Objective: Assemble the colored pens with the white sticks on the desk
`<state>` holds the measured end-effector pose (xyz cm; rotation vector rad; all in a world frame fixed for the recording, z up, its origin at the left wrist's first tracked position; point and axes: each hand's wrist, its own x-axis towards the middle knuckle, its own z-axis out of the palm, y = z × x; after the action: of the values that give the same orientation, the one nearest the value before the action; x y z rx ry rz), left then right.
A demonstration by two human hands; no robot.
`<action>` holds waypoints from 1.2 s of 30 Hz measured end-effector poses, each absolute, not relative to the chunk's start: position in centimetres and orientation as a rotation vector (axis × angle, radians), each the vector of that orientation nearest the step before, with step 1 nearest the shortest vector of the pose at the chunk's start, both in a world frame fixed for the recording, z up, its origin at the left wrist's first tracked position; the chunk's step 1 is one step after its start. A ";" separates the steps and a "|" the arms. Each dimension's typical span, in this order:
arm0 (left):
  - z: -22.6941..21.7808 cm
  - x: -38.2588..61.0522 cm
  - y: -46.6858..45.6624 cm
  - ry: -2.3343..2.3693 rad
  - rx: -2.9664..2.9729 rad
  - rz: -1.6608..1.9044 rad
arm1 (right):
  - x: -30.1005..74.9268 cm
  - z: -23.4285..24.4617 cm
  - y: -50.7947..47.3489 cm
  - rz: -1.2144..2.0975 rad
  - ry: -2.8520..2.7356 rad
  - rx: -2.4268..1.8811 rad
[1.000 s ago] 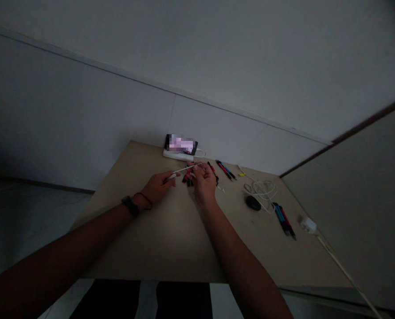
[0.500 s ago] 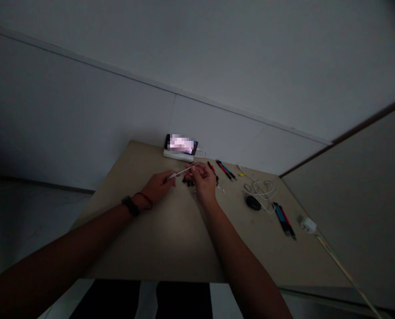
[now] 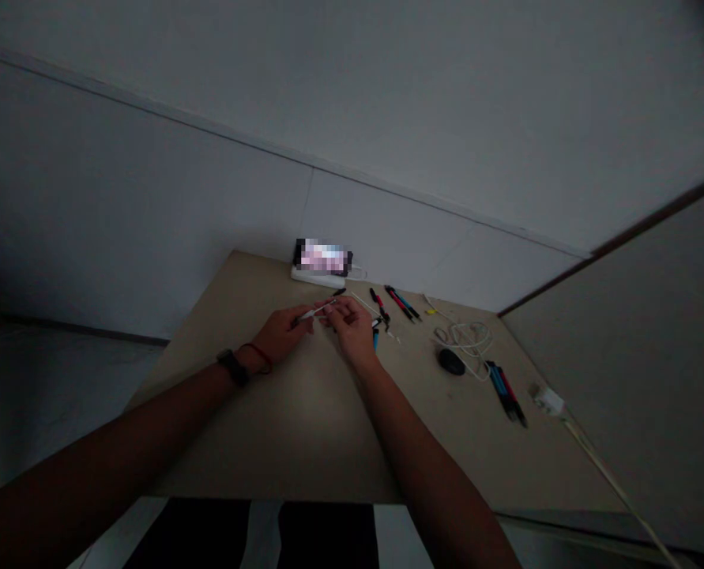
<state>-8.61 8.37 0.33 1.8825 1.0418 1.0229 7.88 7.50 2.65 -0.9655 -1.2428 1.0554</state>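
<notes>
From the head camera: your left hand (image 3: 280,335) and right hand (image 3: 349,328) meet near the middle of the bench (image 3: 269,446), toward its far edge. Your left grip is narrow, thumb and fingers closed on the near end of a thin white rod (image 3: 314,311), whose dark tip points toward your left palm. Your right grip is also narrow, its fingertips (image 3: 328,310) pinching the rod's far end. The two hands hold the rod between them, just above the bench. A black watch (image 3: 231,367) and a red cord bracelet (image 3: 258,357) circle your left wrist.

Just past your right hand lie a red-and-black pen (image 3: 380,307) and a blue-handled tool (image 3: 376,340), the latter partly hidden by your fingers. Farther right sit a pair of slim pens (image 3: 402,303), a coiled white cable (image 3: 464,340) and a black computer mouse (image 3: 451,362). A bundle of blue, red and black pens (image 3: 506,393) lies near the right edge, with a white plug (image 3: 548,401) at the bench's corner. At the far edge, a phone (image 3: 321,257) with a pixelated screen leans on a white power bank (image 3: 316,275).
</notes>
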 end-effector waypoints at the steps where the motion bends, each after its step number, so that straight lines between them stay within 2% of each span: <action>1: 0.3 -8.6 8.4 1.051 1.888 1.016 | 7.8 2.6 7.5 1.057 -1.246 -0.965; 23: 0.4 -8.7 8.3 1.049 1.921 1.021 | 8.1 2.5 7.5 0.875 -1.399 -1.077; 36: 0.8 -8.7 8.1 1.038 1.934 1.023 | 8.0 2.1 7.6 0.938 -1.394 -1.048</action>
<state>-8.69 8.06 0.83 1.9338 1.0385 1.0231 8.00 7.59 2.11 -1.0481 -1.3939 0.9376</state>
